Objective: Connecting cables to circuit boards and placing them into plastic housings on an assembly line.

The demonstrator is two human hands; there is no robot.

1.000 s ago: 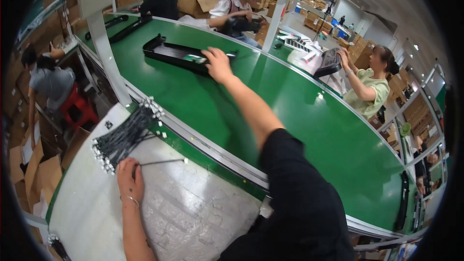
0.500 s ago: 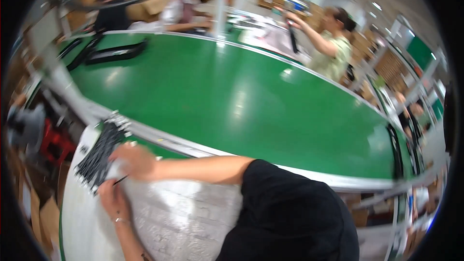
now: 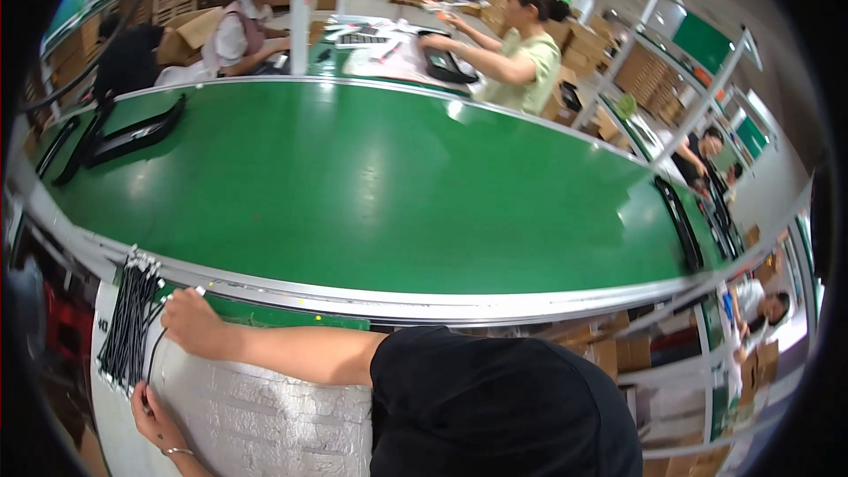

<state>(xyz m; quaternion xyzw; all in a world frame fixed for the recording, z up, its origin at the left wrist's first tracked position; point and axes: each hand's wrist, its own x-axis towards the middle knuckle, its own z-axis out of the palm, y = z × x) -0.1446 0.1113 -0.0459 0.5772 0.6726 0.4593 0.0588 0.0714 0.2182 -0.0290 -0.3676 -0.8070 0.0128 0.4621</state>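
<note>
A bundle of thin black cables [image 3: 131, 318] with white connectors at both ends lies at the left end of the bench. My right hand [image 3: 194, 325] is closed on one black cable [image 3: 156, 349] beside the bundle's upper part, and a white connector [image 3: 200, 291] pokes out past its fingers. That cable runs down toward my left hand [image 3: 157, 424], whose thumb and finger pinch it near the bundle's lower end. The exact grip of the left fingertips is small and partly hidden.
A silvery, wrinkled sheet [image 3: 265, 415] covers the bench near me. Beyond runs a wide green conveyor belt [image 3: 353, 185] with a metal rim. Black frames [image 3: 137, 134] lie on it at far left, a long black part [image 3: 678, 223] at right. Co-workers sit across it.
My view has swung, shifting the scene. My right hand has moved away from the bundle's middle to its upper right side, and the cable now stretches between my two hands.
</note>
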